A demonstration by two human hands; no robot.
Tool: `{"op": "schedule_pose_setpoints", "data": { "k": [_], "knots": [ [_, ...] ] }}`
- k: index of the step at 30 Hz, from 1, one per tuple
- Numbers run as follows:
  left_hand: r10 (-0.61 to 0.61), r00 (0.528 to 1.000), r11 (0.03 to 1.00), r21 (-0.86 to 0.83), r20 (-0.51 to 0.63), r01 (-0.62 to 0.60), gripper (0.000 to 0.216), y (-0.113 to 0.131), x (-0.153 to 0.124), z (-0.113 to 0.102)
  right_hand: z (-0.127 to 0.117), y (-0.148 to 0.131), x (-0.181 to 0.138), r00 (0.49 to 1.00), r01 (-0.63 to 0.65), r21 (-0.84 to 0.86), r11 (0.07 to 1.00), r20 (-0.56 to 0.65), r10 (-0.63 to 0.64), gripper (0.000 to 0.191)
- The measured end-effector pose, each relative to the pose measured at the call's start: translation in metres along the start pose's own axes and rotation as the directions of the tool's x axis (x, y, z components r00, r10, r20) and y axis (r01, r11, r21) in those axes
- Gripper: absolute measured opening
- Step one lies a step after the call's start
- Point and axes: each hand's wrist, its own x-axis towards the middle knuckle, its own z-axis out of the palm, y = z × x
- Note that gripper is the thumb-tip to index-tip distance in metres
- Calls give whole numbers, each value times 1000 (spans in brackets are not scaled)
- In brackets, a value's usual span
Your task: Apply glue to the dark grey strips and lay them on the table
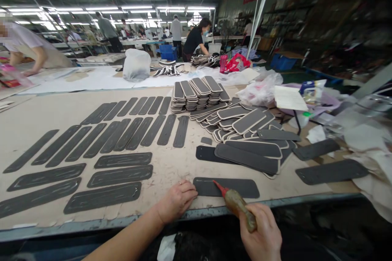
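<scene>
A dark grey panel (241, 186) with rounded corners lies flat near the table's front edge. My left hand (180, 199) is at its left end, fingers together and curled, holding that end against the table. My right hand (261, 228) is closed around a glue bottle (235, 203), which is tilted with its red nozzle tip touching the panel's upper side. A thin shiny line runs on the panel from near the left end to the nozzle. To the left, several rows of similar panels (102, 195) carry shiny glue lines.
Neat stacks of pale-edged panels (196, 94) stand at the back, with a loose heap (245, 122) before them. Two panels (332, 171) lie at the right. Plastic bags (261, 87) and a purple basin (324, 106) crowd the right side. Co-workers (197, 40) stand beyond.
</scene>
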Motion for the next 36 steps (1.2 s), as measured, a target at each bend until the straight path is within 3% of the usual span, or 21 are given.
{"op": "schedule_pose_setpoints", "data": {
  "k": [7, 14, 19, 23, 27, 32, 36],
  "knots": [
    [29, 1000, 1000, 3, -11, -29, 20, -6, -4, 7, -36, 31, -8, 992, -91, -215, 972, -109, 69, 10],
    [50, 998, 999, 23, -47, -49, 20, -5, -1, 5, -58, 49, -8, 981, -109, -378, 919, -189, 39, 15],
    [46, 998, 999, 21, -31, -45, 20, -6, -2, 5, -64, 53, -9, 979, -105, -434, 895, -203, 17, 16],
    [0, 1000, 999, 47, -29, 1, 22, -4, -4, 5, -66, 39, -1, 964, -113, -448, 887, -265, -11, 20],
    [14, 999, 999, 52, -37, -12, 21, -1, -3, 3, -54, 14, 8, 957, -114, -301, 947, -290, 23, 23],
    [13, 999, 997, 71, -48, -10, 19, 1, -1, 2, -12, -11, 9, 996, 34, -43, 999, -84, -37, 14],
    [8, 999, 997, 81, -36, -5, 20, 1, -1, 2, 18, -22, 10, 997, 82, 96, 992, -6, -82, 5]
  ]
}}
